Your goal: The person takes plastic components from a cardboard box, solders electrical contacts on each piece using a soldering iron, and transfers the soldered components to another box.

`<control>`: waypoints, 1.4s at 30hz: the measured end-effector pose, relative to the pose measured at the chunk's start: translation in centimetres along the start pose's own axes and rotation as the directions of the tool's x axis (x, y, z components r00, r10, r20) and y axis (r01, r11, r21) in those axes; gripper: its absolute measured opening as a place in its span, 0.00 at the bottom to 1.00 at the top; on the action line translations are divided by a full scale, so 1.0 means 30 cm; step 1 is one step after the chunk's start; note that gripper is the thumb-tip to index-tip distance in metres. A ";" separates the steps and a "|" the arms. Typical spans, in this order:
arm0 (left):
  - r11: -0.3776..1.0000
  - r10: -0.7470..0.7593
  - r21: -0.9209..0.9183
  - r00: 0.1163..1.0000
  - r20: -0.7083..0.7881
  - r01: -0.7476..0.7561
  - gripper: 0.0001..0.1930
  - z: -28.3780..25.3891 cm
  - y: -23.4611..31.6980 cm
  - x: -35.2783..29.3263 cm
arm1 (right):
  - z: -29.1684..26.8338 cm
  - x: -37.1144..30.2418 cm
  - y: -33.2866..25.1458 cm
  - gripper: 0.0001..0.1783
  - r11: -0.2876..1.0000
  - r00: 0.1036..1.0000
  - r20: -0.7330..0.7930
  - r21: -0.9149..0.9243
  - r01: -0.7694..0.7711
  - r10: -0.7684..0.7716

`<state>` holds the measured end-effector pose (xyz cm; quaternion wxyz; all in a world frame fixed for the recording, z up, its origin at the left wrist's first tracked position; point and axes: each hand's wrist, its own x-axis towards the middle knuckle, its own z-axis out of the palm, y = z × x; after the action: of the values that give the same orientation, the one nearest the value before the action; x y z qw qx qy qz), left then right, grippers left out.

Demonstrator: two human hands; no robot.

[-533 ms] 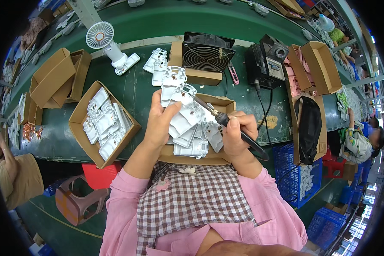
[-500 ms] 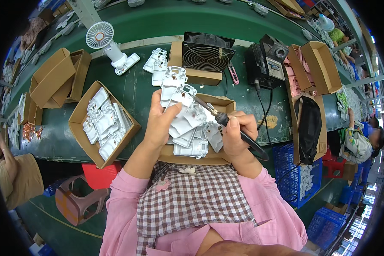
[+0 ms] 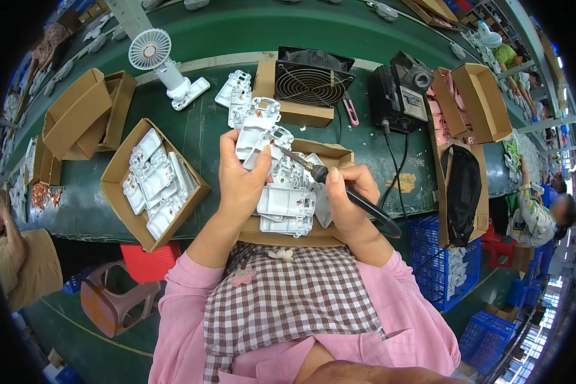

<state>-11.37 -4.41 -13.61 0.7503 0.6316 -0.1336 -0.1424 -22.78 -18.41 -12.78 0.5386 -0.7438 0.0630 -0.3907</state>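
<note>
My left hand (image 3: 240, 173) is closed on white plastic housings (image 3: 253, 136), thumb on top; at least two overlap there, with small copper-coloured metal pieces on them. A soldering iron (image 3: 319, 173) with a black handle is gripped in my right hand (image 3: 353, 189). Its tip points left and reaches the nearer housing beside my left thumb; whether they touch is too small to tell. Beneath both hands, a pile of similar white housings (image 3: 287, 201) lies in a low cardboard box (image 3: 333, 153).
Left stands a cardboard box (image 3: 118, 198) of white parts, with a white handheld fan (image 3: 173, 80) behind. A black cooling fan (image 3: 310, 83) and a black soldering station (image 3: 390, 96) with a cord stand at the back. Co-workers sit at both sides.
My right hand has turned the soldering iron, and its tip has moved left and down along the held housing. A housing near the hands has settled flatter onto the pile.
</note>
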 end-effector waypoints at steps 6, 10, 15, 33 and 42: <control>1.000 -0.001 -0.020 1.000 -0.023 0.001 0.18 0.009 0.012 0.000 | -0.002 0.001 0.004 0.07 0.999 1.000 0.001 -0.042 0.014 -0.014; 1.000 0.007 -0.014 1.000 -0.016 -0.007 0.17 0.007 0.009 0.002 | -0.002 -0.001 0.011 0.07 0.999 1.000 -0.002 -0.043 0.013 -0.013; 1.000 0.015 -0.006 1.000 -0.016 -0.015 0.18 0.004 0.003 0.003 | -0.004 0.002 0.002 0.07 0.998 0.999 0.025 -0.055 0.023 -0.022; 0.998 -0.025 0.054 1.000 -0.005 0.025 0.19 0.007 0.015 -0.005 | 0.002 -0.002 -0.006 0.08 0.999 0.999 0.005 0.028 -0.040 0.040; 0.998 -0.021 0.063 1.000 -0.005 0.021 0.19 0.006 0.011 -0.004 | 0.004 -0.004 -0.001 0.08 0.995 0.997 -0.018 0.062 -0.080 0.081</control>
<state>-11.54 -4.49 -13.26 0.7288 0.6565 -0.1299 -0.1446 -22.79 -18.25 -12.84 0.5757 -0.7198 0.0865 -0.3782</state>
